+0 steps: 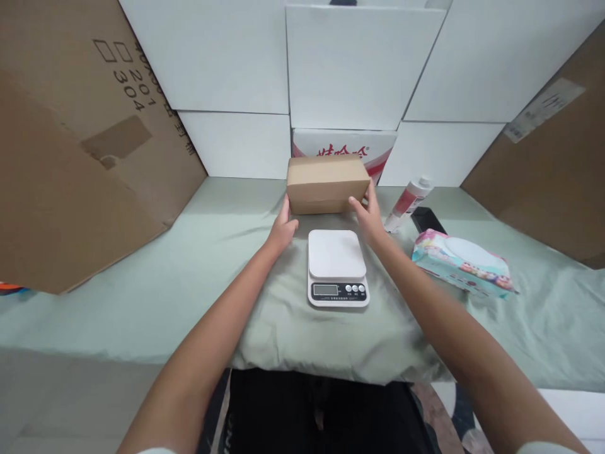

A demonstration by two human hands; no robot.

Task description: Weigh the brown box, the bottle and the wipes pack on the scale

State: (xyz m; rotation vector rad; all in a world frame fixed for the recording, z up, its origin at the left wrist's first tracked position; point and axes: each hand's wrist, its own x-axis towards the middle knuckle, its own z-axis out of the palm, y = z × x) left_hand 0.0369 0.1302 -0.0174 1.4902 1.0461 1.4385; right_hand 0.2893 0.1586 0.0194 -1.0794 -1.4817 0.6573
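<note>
A small brown cardboard box (327,188) is held between my two hands at the back of the cloth-covered table. My left hand (282,228) grips its lower left corner, thumb towards me. On the other side, my right hand (369,215) has its thumb on the front face and fingers around the right edge. Just nearer to me lies a white digital kitchen scale (336,255) with nothing on its platform and a blank display. Whether the box rests on the cloth or is raised, I cannot tell.
Right of the scale stand a white and red bottle (409,203), a black phone-like object (428,221) and a pack of wipes (463,263). Large cardboard panels (94,164) flank both sides. Behind the small box is a white printed carton (347,140). Pale green cloth (189,277) covers the table.
</note>
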